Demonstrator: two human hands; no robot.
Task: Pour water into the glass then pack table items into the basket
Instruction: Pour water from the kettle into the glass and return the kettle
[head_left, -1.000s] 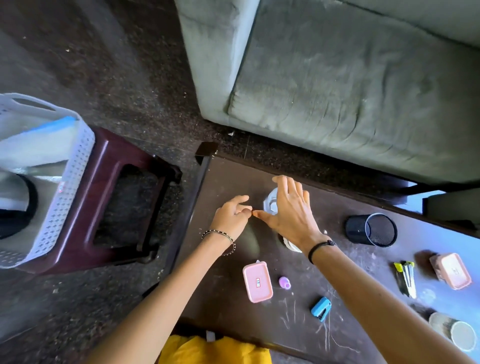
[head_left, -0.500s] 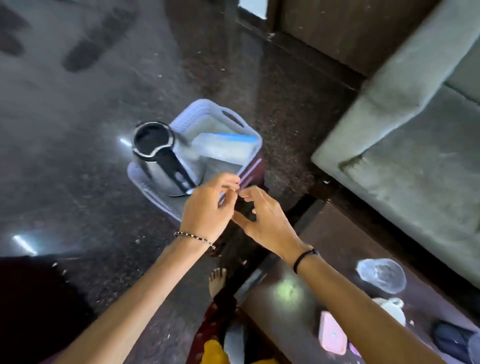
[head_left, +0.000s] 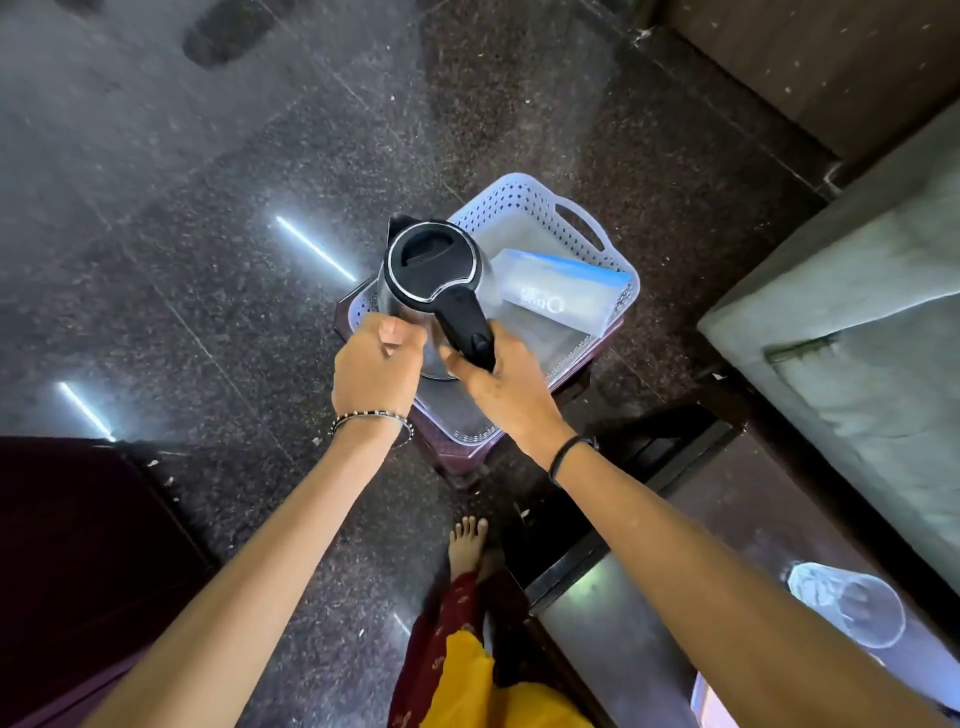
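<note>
A steel kettle with a black lid stands at the left end of the white perforated basket. My right hand is wrapped around the lower part of its black handle. My left hand is curled against the kettle's steel side near the base. An empty clear glass stands on the dark table at the lower right, far from both hands.
A clear box with a blue lid lies in the basket beside the kettle. The basket sits on a maroon stool on the dark stone floor. A grey sofa is at the right. My bare foot is beside the table corner.
My view swung from the table to the basket. Both hands left the glass and travelled to the kettle. The right hand has closed on its handle and the left on its side.
</note>
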